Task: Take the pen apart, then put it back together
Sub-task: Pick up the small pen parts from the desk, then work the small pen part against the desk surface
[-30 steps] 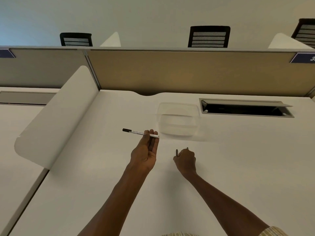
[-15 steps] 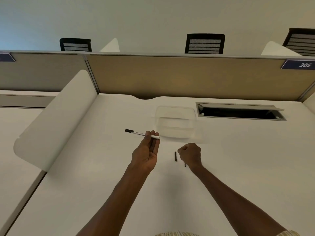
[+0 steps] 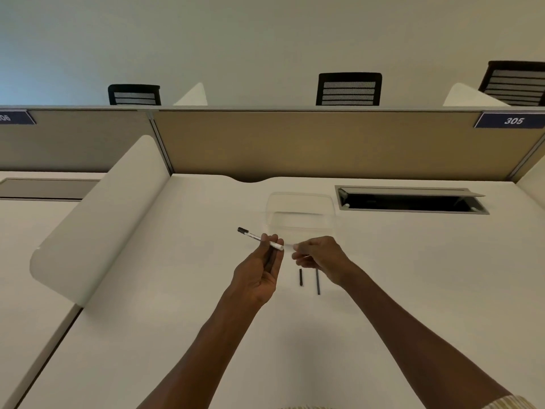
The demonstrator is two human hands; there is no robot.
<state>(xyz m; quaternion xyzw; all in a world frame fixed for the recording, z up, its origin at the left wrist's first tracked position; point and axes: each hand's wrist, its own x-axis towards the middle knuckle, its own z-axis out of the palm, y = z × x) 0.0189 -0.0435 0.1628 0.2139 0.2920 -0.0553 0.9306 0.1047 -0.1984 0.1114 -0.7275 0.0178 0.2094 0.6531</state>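
My left hand (image 3: pixel 259 270) holds the white pen barrel (image 3: pixel 261 239) between thumb and fingertips. The barrel is raised above the white desk (image 3: pixel 147 305), and its black end points up and to the left. My right hand (image 3: pixel 320 258) is just right of the barrel's open end, fingertips a short gap from it. Its fingers are loosely curled and I see nothing between them. Two dark pen parts lie side by side on the desk under the hands: a short piece (image 3: pixel 300 276) and a longer thin piece (image 3: pixel 318 281).
A clear plastic container (image 3: pixel 300 216) stands just beyond the hands. An open cable hatch (image 3: pixel 410 200) is set into the desk at the back right. A tan partition (image 3: pixel 295 143) closes the far edge, and a white curved divider (image 3: pixel 100 214) stands on the left.
My right hand let go of the dark parts, leaving them on the desk, and rose towards the right end of the barrel. My left hand kept the barrel almost still.
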